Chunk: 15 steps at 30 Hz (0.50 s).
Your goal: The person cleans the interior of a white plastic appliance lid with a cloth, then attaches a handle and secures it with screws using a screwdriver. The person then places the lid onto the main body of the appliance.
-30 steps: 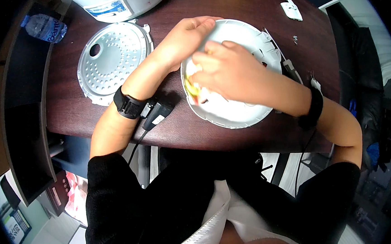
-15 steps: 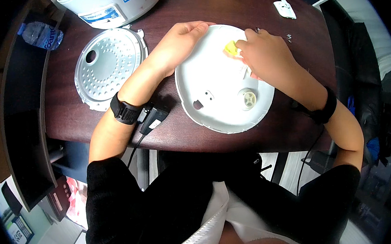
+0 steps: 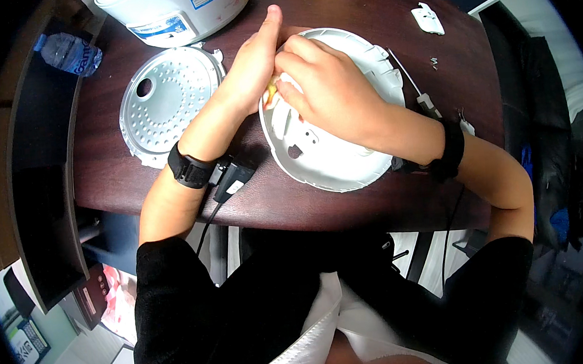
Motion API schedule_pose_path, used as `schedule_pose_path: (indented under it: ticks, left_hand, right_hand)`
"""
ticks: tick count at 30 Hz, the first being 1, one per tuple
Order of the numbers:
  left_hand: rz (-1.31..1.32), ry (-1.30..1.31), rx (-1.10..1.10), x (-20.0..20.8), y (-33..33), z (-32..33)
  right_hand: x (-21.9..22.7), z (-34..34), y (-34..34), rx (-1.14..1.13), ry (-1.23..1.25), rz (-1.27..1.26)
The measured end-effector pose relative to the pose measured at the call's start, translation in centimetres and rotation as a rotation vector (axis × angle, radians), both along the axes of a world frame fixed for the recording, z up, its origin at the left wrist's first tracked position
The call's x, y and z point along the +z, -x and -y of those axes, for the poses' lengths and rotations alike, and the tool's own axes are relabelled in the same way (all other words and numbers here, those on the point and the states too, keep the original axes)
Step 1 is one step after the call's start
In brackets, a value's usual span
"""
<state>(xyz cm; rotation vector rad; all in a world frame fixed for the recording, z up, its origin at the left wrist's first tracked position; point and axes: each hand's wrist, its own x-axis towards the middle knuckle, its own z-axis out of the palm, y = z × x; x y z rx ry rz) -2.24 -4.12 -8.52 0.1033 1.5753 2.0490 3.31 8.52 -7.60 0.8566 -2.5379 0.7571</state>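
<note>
A round white plastic lid (image 3: 334, 169), with its hollow side up, lies on the table before me. My left hand (image 3: 254, 66) holds its left rim, the thumb raised and the fingers partly hidden behind the edge. Inside the lid, my right hand (image 3: 329, 88) presses a crumpled yellow cloth (image 3: 271, 92) against the inner wall beside my left hand. Most of the cloth is covered by my fingers. A silver perforated disc (image 3: 172, 119) with one larger hole rests left of the lid, by my left forearm.
A white rice cooker body (image 3: 219, 14) stands at the far left, near a water bottle (image 3: 69, 54). On the right lie a screwdriver (image 3: 426, 103), several screws (image 3: 434, 63) and a small white part (image 3: 427, 19). A black plug with a cable (image 3: 234, 179) sits near the front edge.
My right hand has moved left across the lid with the yellow cloth, from the far right side to the left rim. The lid has turned or tilted slightly. My left thumb has lifted.
</note>
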Motion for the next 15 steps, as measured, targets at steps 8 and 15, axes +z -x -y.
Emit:
schedule_pose_path:
  ticks: [8, 15]
  left_hand:
    - [-0.106, 0.087, -0.068, -0.5, 0.5, 0.2]
    - [-0.094, 0.054, -0.058, -1.1, 0.5, 0.0]
  right_hand:
    - [-0.1, -0.7, -2.1, 0.274, -0.192, 0.040]
    - [-0.3, -0.5, -2.0, 0.248, -0.364, -0.093]
